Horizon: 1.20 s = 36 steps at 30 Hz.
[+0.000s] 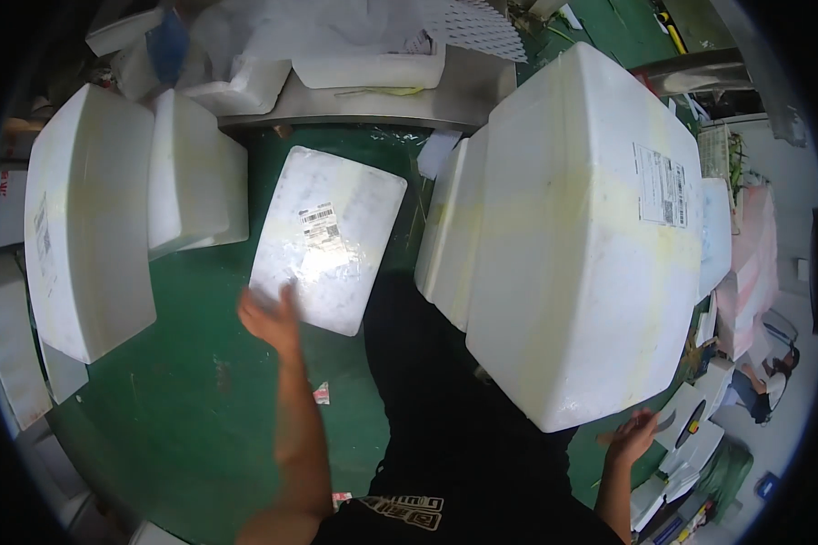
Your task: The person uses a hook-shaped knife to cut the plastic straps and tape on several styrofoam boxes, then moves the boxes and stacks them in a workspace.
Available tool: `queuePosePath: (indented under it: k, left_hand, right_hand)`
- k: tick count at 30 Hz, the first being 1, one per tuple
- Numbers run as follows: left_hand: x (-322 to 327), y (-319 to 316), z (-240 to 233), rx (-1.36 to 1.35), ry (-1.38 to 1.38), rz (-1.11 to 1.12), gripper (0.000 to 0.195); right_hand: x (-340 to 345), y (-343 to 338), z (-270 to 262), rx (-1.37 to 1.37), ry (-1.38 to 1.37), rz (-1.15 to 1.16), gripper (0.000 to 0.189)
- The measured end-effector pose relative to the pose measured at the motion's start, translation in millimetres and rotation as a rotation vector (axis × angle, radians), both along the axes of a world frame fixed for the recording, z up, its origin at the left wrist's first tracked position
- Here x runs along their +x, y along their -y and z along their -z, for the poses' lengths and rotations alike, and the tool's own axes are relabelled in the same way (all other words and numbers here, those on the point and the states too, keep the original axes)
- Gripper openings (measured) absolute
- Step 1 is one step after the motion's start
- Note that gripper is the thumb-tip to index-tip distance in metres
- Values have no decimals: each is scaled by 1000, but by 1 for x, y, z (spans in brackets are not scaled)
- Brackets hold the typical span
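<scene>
My left hand (271, 320), blurred, is at the lower left corner of a white foam box (361, 204). Its fingers are apart and hold nothing; whether they touch the foam is unclear. The box lies on the green floor, with a printed label (322, 226) under shiny clear tape on its top. To the right rises a large taped foam box (538, 225) with a label on its side. Below its lower corner is my right hand (630, 436), fingers bent. A grey curved shape (665, 421) shows beside those fingers; whether the hand holds it is unclear.
Foam boxes (109, 218) stand at the left. A steel table (395, 105) across the top bears foam trays and plastic wrap. On the right are foam pieces, a pink-and-white bundle (753, 266) and another person (763, 385). Paper scraps (322, 393) lie on the floor.
</scene>
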<state>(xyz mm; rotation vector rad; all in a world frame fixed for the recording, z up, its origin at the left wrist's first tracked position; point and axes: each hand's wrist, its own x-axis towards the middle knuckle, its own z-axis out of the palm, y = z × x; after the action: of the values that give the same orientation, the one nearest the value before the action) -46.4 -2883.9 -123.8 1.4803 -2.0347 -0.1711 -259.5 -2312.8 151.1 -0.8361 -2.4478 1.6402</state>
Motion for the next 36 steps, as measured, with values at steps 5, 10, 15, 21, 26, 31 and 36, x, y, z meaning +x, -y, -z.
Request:
queuePosePath:
  k: [5,10,15,21,26,31,36]
  left_hand:
    - [41,69,25,903,-227,149,59]
    - [74,12,37,529,-454,45,44]
    - [124,-19,41,870,-721,-36,47]
    - [100,-27,16,1048,-1003,-204,71]
    - [105,-28,-29,902,-827,-196,44]
    - [140,-34,-119,542,-691,-111,39]
    - [100,-77,-270,359,114,-443,57]
  right_hand:
    - [53,31,-59,633,141,-1544,28]
    - [50,213,-2,164,157,-1801,50]
    - [90,367,134,-452,777,-1140,37]
    - [105,412,226,-384,1081,-984,43]
    - [105,398,172,-443,1069,-995,41]
    - [93,357,67,-593,1034,-1181,38]
    - [114,324,19,-802,1001,-1184,34]
